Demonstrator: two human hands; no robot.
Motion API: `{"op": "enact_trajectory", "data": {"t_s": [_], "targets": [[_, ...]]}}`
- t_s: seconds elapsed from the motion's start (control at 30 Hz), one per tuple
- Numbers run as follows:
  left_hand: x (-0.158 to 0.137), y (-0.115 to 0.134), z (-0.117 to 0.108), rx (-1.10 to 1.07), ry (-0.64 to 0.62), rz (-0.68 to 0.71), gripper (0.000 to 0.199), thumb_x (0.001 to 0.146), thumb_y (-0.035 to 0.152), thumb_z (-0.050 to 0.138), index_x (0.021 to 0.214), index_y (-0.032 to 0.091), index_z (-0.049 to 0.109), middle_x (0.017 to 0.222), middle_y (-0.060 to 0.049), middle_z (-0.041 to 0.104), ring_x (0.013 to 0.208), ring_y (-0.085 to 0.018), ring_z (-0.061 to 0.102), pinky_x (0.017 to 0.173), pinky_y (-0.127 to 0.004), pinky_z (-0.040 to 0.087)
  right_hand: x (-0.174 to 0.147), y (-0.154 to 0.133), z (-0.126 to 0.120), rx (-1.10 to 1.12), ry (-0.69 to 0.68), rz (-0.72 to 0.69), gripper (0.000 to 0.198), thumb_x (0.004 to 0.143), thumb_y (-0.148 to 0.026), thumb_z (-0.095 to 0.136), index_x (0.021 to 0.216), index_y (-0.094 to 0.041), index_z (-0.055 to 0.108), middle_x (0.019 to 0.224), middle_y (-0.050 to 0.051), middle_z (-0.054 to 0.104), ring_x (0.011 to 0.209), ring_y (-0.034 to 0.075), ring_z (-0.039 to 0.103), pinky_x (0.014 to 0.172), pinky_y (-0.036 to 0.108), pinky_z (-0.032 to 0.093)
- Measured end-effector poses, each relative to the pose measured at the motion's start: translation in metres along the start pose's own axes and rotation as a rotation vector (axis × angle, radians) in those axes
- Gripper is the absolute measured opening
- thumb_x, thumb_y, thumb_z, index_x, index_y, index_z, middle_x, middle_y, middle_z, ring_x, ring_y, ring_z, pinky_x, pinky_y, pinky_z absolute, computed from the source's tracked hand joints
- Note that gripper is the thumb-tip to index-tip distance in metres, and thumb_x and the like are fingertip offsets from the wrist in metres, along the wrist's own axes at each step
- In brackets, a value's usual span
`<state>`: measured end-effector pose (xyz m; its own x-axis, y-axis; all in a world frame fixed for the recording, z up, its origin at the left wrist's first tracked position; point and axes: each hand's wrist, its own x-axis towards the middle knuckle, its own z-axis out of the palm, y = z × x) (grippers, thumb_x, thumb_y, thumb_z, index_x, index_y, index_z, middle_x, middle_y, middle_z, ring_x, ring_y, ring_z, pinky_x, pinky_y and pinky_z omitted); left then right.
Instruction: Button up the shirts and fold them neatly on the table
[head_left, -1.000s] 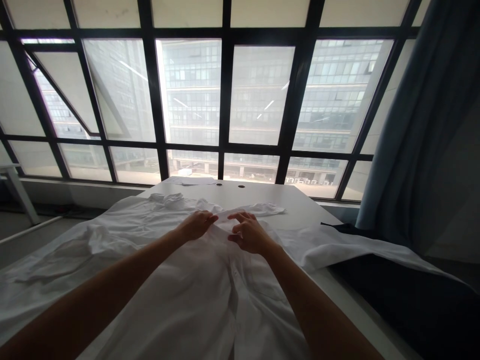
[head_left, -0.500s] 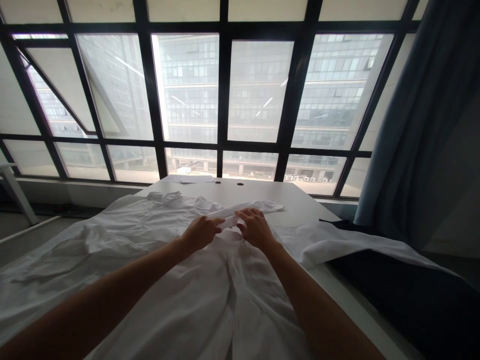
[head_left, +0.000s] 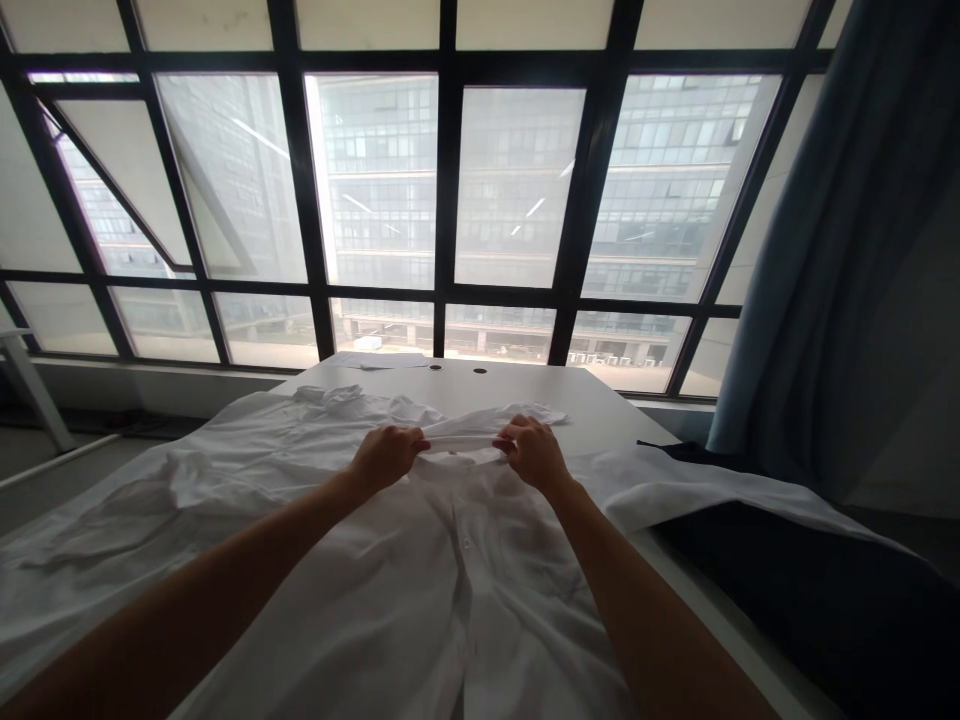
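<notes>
A white button-up shirt (head_left: 420, 590) lies spread on the table, its front placket running toward me. At its far end my left hand (head_left: 386, 457) and my right hand (head_left: 534, 452) each pinch the shirt collar (head_left: 461, 441). A straight stretch of the collar is pulled between the two hands. One white sleeve (head_left: 697, 478) reaches out to the right, over dark cloth. Beyond the hands lies more white fabric (head_left: 517, 412), and I cannot tell which garment it belongs to.
Another crumpled white garment (head_left: 247, 450) covers the left of the white table (head_left: 517, 385). Dark cloth (head_left: 795, 570) hangs at the right edge. White papers (head_left: 382, 361) lie at the far edge, below the windows. A grey-blue curtain (head_left: 802, 250) hangs at right.
My hands have moved apart, the left one to the left and the right one slightly to the right. The collar between them is now stretched straight.
</notes>
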<state>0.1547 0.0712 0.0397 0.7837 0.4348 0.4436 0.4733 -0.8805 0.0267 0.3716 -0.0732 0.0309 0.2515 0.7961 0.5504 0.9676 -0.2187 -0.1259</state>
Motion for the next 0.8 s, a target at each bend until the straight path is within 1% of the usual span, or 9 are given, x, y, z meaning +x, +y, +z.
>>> {"op": "enact_trajectory", "data": {"t_s": [0.13, 0.2, 0.27, 0.33, 0.4, 0.5, 0.67, 0.73, 0.8], "targets": [[0.005, -0.006, 0.005, -0.008, 0.026, -0.046, 0.041, 0.096, 0.043, 0.040, 0.083, 0.015, 0.066, 0.084, -0.011, 0.068, 0.072, -0.021, 0.065, 0.065, -0.028, 0.047, 0.002, 0.001, 0.007, 0.148, -0.055, 0.283, 0.023, 0.090, -0.037, 0.054, 0.091, -0.019, 0.068, 0.080, 0.008, 0.069, 0.077, 0.021, 0.064, 0.072, 0.031, 0.047], [0.013, -0.009, 0.004, -0.060, 0.032, -0.067, 0.042, 0.096, 0.044, 0.042, 0.078, 0.014, 0.066, 0.083, -0.011, 0.067, 0.072, -0.020, 0.064, 0.064, -0.027, 0.047, 0.009, 0.000, 0.012, 0.395, -0.044, 0.450, 0.022, 0.087, -0.034, 0.055, 0.095, -0.017, 0.067, 0.071, 0.005, 0.066, 0.067, 0.019, 0.063, 0.064, 0.029, 0.049], [0.027, -0.015, 0.003, -0.162, -0.031, -0.128, 0.041, 0.093, 0.043, 0.046, 0.072, 0.014, 0.065, 0.073, -0.008, 0.066, 0.067, -0.019, 0.063, 0.061, -0.026, 0.046, 0.021, -0.001, 0.016, 0.729, -0.031, 0.623, 0.024, 0.084, -0.026, 0.057, 0.104, -0.016, 0.064, 0.061, 0.000, 0.061, 0.054, 0.014, 0.058, 0.056, 0.027, 0.051], [0.047, -0.021, 0.003, -0.326, -0.149, -0.259, 0.042, 0.092, 0.045, 0.048, 0.069, 0.013, 0.065, 0.062, -0.005, 0.063, 0.057, -0.016, 0.061, 0.055, -0.024, 0.045, 0.039, -0.001, 0.019, 1.039, -0.056, 0.760, 0.030, 0.081, -0.018, 0.058, 0.111, -0.016, 0.061, 0.052, -0.005, 0.054, 0.043, 0.011, 0.051, 0.051, 0.027, 0.052], [0.069, -0.029, 0.005, -0.476, -0.220, -0.401, 0.044, 0.091, 0.048, 0.050, 0.070, 0.012, 0.066, 0.057, -0.004, 0.062, 0.048, -0.013, 0.057, 0.050, -0.022, 0.043, 0.059, 0.000, 0.021, 1.250, -0.081, 0.842, 0.028, 0.081, -0.012, 0.055, 0.108, -0.015, 0.061, 0.047, -0.007, 0.051, 0.037, 0.009, 0.047, 0.049, 0.029, 0.054], [0.104, -0.042, 0.015, -0.541, -0.184, -0.494, 0.042, 0.088, 0.047, 0.056, 0.068, 0.012, 0.068, 0.059, -0.005, 0.065, 0.047, -0.011, 0.055, 0.049, -0.022, 0.043, 0.087, 0.004, 0.032, 1.369, -0.035, 0.909, 0.022, 0.081, -0.007, 0.052, 0.100, -0.014, 0.061, 0.050, -0.004, 0.058, 0.037, 0.010, 0.050, 0.051, 0.031, 0.056], [0.156, -0.061, 0.035, -0.423, -0.001, -0.493, 0.027, 0.087, 0.034, 0.063, 0.078, 0.011, 0.073, 0.077, -0.012, 0.072, 0.071, -0.019, 0.066, 0.067, -0.027, 0.049, 0.129, 0.014, 0.066, 1.369, 0.074, 0.888, 0.016, 0.081, -0.008, 0.056, 0.095, -0.013, 0.060, 0.064, 0.002, 0.067, 0.056, 0.014, 0.065, 0.060, 0.027, 0.058], [0.174, -0.066, 0.039, -0.390, 0.083, -0.500, 0.028, 0.089, 0.034, 0.060, 0.087, 0.010, 0.073, 0.087, -0.016, 0.072, 0.082, -0.023, 0.067, 0.075, -0.029, 0.049, 0.144, 0.018, 0.077, 1.343, 0.138, 0.834, 0.016, 0.081, -0.011, 0.056, 0.096, -0.013, 0.062, 0.073, 0.003, 0.069, 0.067, 0.014, 0.068, 0.066, 0.024, 0.057], [0.186, -0.070, 0.041, -0.376, 0.133, -0.517, 0.033, 0.091, 0.036, 0.057, 0.103, 0.009, 0.071, 0.101, -0.018, 0.071, 0.095, -0.026, 0.066, 0.083, -0.031, 0.048, 0.155, 0.023, 0.085, 1.233, 0.156, 0.688, 0.023, 0.083, -0.016, 0.055, 0.105, -0.013, 0.063, 0.089, 0.006, 0.071, 0.081, 0.015, 0.068, 0.074, 0.025, 0.056]]}}
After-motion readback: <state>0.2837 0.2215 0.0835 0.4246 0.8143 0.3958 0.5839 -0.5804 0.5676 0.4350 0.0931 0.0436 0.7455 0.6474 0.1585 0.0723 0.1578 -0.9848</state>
